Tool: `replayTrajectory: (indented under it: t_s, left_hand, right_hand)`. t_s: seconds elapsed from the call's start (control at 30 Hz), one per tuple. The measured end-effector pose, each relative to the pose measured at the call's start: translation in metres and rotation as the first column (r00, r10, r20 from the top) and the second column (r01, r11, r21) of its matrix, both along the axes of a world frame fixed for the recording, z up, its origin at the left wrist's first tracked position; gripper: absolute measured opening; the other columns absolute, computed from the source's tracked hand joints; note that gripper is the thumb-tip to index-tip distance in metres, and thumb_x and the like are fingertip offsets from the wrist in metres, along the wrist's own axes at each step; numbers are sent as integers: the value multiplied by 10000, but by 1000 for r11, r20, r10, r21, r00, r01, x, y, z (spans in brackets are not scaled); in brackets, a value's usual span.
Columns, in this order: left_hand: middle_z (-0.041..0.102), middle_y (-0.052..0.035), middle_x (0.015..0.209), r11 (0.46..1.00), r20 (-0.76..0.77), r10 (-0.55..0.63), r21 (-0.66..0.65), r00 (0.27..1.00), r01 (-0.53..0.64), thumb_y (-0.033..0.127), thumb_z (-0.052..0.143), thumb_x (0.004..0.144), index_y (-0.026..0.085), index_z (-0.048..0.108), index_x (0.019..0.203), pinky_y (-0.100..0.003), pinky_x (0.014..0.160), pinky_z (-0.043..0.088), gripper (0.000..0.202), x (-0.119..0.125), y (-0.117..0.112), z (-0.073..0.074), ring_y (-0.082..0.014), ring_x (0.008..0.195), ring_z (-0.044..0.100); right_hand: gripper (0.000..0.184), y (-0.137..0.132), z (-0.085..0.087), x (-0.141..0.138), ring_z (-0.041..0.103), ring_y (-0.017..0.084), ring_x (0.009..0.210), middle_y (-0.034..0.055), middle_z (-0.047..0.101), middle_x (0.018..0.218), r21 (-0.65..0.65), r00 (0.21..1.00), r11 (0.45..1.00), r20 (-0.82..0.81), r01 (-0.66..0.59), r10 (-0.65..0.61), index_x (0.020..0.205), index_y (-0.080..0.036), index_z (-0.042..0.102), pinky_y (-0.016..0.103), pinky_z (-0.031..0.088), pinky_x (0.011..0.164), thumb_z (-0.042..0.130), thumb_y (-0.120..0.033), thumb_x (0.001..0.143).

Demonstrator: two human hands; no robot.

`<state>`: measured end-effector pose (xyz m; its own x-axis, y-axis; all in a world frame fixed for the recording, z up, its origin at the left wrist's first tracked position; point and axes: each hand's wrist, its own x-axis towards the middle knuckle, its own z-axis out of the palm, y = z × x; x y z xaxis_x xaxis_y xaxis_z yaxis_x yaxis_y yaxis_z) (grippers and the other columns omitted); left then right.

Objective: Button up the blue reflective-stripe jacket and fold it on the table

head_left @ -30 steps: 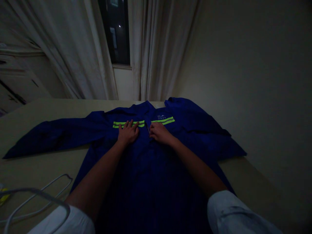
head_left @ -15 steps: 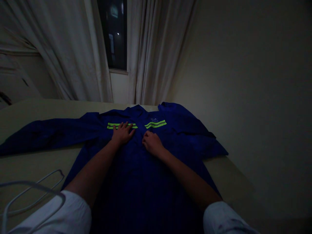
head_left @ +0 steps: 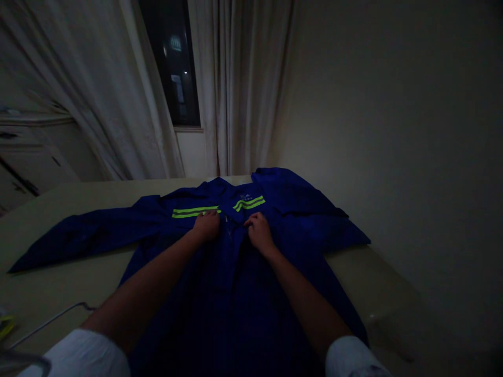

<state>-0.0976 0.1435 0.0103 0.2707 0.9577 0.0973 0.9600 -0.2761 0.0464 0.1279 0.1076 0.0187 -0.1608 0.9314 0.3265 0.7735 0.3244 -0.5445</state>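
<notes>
A dark blue work jacket (head_left: 236, 293) with two yellow-green reflective stripes (head_left: 194, 211) across its chest lies face up on a pale table (head_left: 78, 272), sleeves spread to both sides. My left hand (head_left: 207, 226) rests just below the left stripe, its fingers curled onto the cloth at the front opening. My right hand (head_left: 258, 232) sits opposite it, fingers pinched on the other front edge. Both hands meet at the jacket's centre line; the light is dim and what lies between the fingertips is too small to make out.
A thin white wire hanger (head_left: 51, 319) lies on the table at the near left. White curtains (head_left: 236, 89) and a dark window (head_left: 173, 63) stand behind the table. A bare wall (head_left: 393, 131) closes the right side; the table's right edge (head_left: 377, 309) is near the sleeve.
My left hand has gone from lying flat with fingers spread to curled on the cloth. Both hands have drawn together at the front opening. The view has shifted slightly.
</notes>
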Motion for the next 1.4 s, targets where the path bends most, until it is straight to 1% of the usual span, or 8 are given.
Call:
replayTrajectory:
  t_s: [0.1, 0.2, 0.4, 0.7, 0.8, 0.97, 1.27, 1.4]
  left_hand:
    - [714, -175, 1325, 1000, 72, -2, 30, 997, 0, 270, 348, 1060, 170, 658, 1303, -424, 1059, 516, 406, 12, -10, -7, -288, 1231, 678]
    - [621, -148, 1500, 996, 177, -12, 84, 984, -3, 327, 331, 1080, 180, 619, 1400, -428, 1167, 446, 455, 14, -17, -21, -272, 1369, 594]
    - [558, -116, 1575, 998, 209, 4, 68, 978, -18, 149, 394, 999, 214, 595, 1462, -440, 1215, 395, 509, 10, -19, -29, -262, 1443, 529]
    - [767, -94, 1186, 986, 282, -158, 93, 946, 137, 247, 409, 1033, 232, 719, 1213, -377, 1063, 488, 359, 18, -33, -12, -248, 1144, 687]
    - [735, -83, 1296, 978, 322, -206, 97, 924, 185, 387, 459, 1035, 246, 720, 1233, -387, 1114, 463, 357, 18, -33, -12, -254, 1233, 654]
    - [629, -73, 1498, 993, 293, -114, 45, 949, 105, 436, 592, 947, 268, 703, 1324, -449, 1232, 359, 428, 17, -24, -18, -287, 1401, 554]
    - [561, -66, 1574, 997, 296, -69, -14, 953, 76, 479, 549, 963, 281, 657, 1385, -507, 1306, 182, 478, 19, -22, -18, -268, 1504, 444]
    - [550, -82, 1581, 995, 290, -97, -9, 952, 104, 487, 515, 978, 258, 637, 1407, -538, 1302, 174, 501, 18, -23, -16, -278, 1501, 443]
  right_hand:
    - [201, -12, 1, -11, 573, 247, 1212, 119, 651, 1242, 86, 993, 992, 88, -89, 81, 1075, -176, 765, 369, 444, 1087, 647, -157, 913]
    - [369, -26, -3, -25, 562, 283, 1204, 120, 648, 1287, 63, 947, 963, 213, -260, 242, 1259, -175, 705, 421, 452, 1057, 710, -343, 931]
    - [466, -21, -12, -29, 590, 252, 1139, 95, 625, 1243, -64, 934, 980, 295, -190, 201, 1408, -245, 639, 375, 463, 996, 644, -259, 943]
    - [127, -17, -11, -18, 607, 215, 1132, 73, 669, 1174, 66, 900, 935, 301, -349, 315, 1078, -229, 761, 355, 406, 969, 672, -274, 998]
    - [125, -20, 0, -16, 615, 211, 1099, 77, 695, 1128, 46, 831, 900, 408, -433, 379, 1044, -206, 756, 350, 388, 947, 645, -258, 1020]
    - [69, -29, 19, -19, 636, 205, 1025, 74, 698, 1110, -92, 714, 847, 494, -524, 496, 981, -193, 759, 339, 379, 879, 693, -209, 966]
    - [32, -118, 39, 23, 647, 169, 928, 27, 693, 1004, -244, 674, 708, 219, -662, 706, 915, -205, 742, 324, 372, 866, 735, -217, 943]
    - [56, -177, 45, 41, 650, 183, 932, 27, 693, 976, -248, 698, 711, 155, -658, 699, 899, -232, 716, 349, 388, 870, 711, -225, 955]
